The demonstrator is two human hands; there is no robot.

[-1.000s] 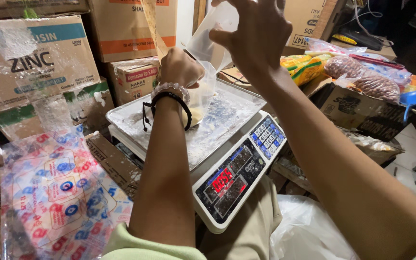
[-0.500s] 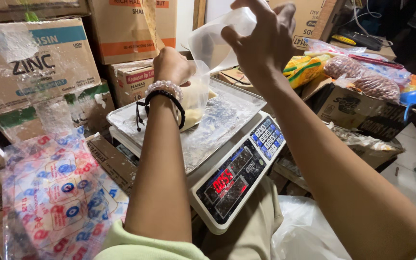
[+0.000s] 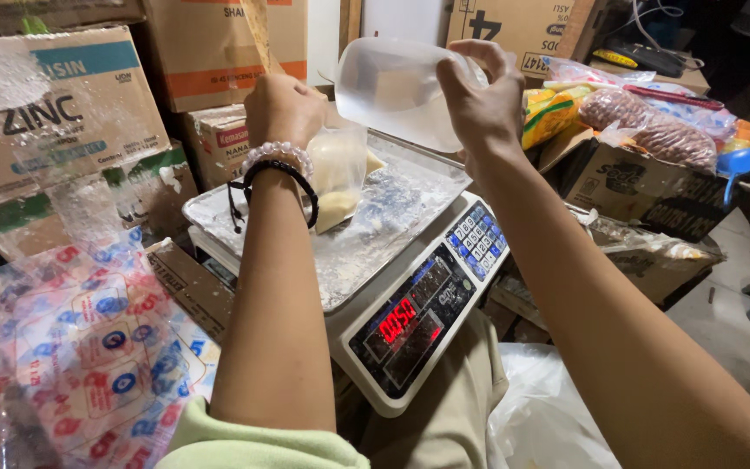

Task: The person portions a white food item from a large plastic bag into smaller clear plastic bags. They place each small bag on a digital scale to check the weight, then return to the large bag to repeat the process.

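Note:
My left hand (image 3: 284,108) grips the top of a small clear plastic bag (image 3: 338,178) that holds pale powder and rests on the pan (image 3: 375,230) of a digital scale (image 3: 418,313). My right hand (image 3: 479,100) holds a translucent plastic container (image 3: 392,87) tipped on its side above the bag's mouth. The scale's red display is lit. Bead and black bracelets circle my left wrist.
Cardboard boxes (image 3: 54,113) are stacked at the left and behind the scale. A printed plastic pack (image 3: 88,347) lies at lower left. At the right an open box (image 3: 653,174) carries bagged goods and a blue scoop (image 3: 744,161). A white bag (image 3: 540,408) sits below the scale.
My right hand has come lower, bringing the tipped container down toward the bag. My left hand has kept its grip on the bag on the pan.

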